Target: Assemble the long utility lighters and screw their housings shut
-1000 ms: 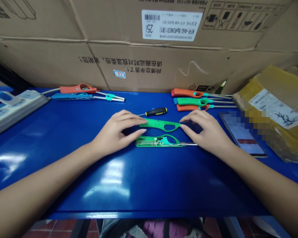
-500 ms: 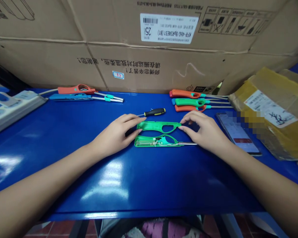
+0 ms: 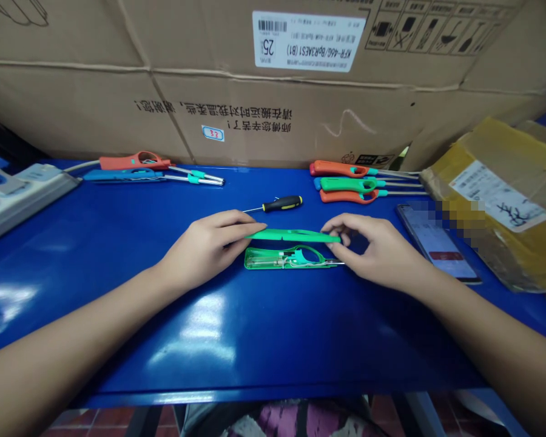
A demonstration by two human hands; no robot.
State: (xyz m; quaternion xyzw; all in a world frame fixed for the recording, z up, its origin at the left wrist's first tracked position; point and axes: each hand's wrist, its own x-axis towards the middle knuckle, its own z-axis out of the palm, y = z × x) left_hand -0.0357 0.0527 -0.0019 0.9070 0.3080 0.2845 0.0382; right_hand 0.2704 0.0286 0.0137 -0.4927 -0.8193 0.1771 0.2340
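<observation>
Your left hand [image 3: 204, 247] and right hand [image 3: 377, 250] raise a green lighter shell [image 3: 293, 235] edge-on.
Fingers pinch both its ends, just beside the open green lighter [image 3: 282, 258].

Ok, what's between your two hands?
In the head view, a green plastic lighter shell lies between the left hand and right hand, beside an open green lighter body.

The glossy blue painted tabletop [image 3: 273, 358] gleams at six o'clock; the green lighter shell [image 3: 293, 235] is smooth plastic, and the cardboard carton [image 3: 273, 130] at twelve is matt and slightly creased.
</observation>
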